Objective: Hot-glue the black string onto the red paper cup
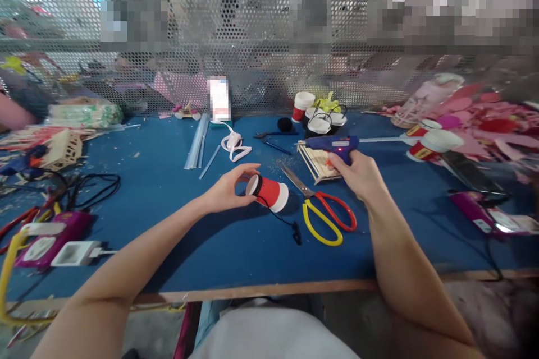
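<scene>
My left hand (229,186) grips a small red paper cup (269,192) with a white rim, tipped on its side just above the blue table (177,235); a thin black cord hangs from the cup. My right hand (357,173) is closed on the handle of a blue hot glue gun (332,146), whose red light glows. The gun rests over a small stack of wooden sticks (318,165). Scissors (322,207) with one yellow and one red handle lie between my hands.
Clear glue sticks (197,146) and a white ribbon loop (234,145) lie farther back. Several red-and-white cups (425,145) stand at the back and right. Purple devices and cables (54,235) crowd the left edge. A perforated metal screen (269,39) closes the far side.
</scene>
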The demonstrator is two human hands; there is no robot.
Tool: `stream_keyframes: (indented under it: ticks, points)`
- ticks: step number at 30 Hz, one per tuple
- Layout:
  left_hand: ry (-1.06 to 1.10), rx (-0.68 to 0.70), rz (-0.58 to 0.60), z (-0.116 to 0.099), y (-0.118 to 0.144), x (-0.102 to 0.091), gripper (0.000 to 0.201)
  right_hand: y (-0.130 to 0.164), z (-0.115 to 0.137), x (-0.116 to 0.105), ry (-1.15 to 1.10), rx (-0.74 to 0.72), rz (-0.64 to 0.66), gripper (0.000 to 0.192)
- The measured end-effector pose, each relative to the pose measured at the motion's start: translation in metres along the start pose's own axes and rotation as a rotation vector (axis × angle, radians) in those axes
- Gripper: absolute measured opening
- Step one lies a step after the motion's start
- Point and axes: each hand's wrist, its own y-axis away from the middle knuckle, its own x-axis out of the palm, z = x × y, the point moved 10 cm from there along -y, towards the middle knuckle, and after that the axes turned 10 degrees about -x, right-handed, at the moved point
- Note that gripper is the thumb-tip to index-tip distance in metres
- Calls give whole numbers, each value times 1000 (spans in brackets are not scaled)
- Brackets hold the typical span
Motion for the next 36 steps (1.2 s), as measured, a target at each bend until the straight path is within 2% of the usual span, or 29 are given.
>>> stream_keyframes:
  ticks: [2,4,8,13,15,17,20,22,24,27,29,32,34,36]
  points:
    - [1,-3,-3,0,0,0,69,-10,-7,0,201,33,30,41]
    - [3,-11,-5,0,0,-1,69,-18,-11,3,300,58,63,44]
    - [3,-39,-26,2,-1,-3,69,-29,-22,12,376,109,107,47]
    - [2,-72,-28,5,-2,-3,69,-31,-21,11,448,101,44,44]
    - [12,-83,-38,7,-4,-3,68,-23,2,4,449,0,-44,38]
    - [29,-84,-63,6,-5,-5,68,-5,47,4,343,-259,-129,30]
    - [56,-90,-130,6,-7,-9,68,39,115,42,31,-637,121,27]
    - [74,-117,-174,7,-8,-12,69,66,144,60,69,-769,145,38]
    - [75,-155,-195,10,-8,-12,69,78,152,75,200,-769,123,43]
    - [49,-201,-211,14,-7,-14,69,80,148,90,287,-741,108,26]
    - [31,-207,-216,15,-7,-15,68,79,146,92,221,-762,118,15]
    - [13,-184,-200,13,-7,-14,68,78,144,86,42,-786,116,17]
    - [-3,-168,-185,9,-6,-13,68,75,138,80,-70,-718,122,17]
    - [-20,-160,-176,6,-6,-12,69,71,127,81,-179,-580,171,15]
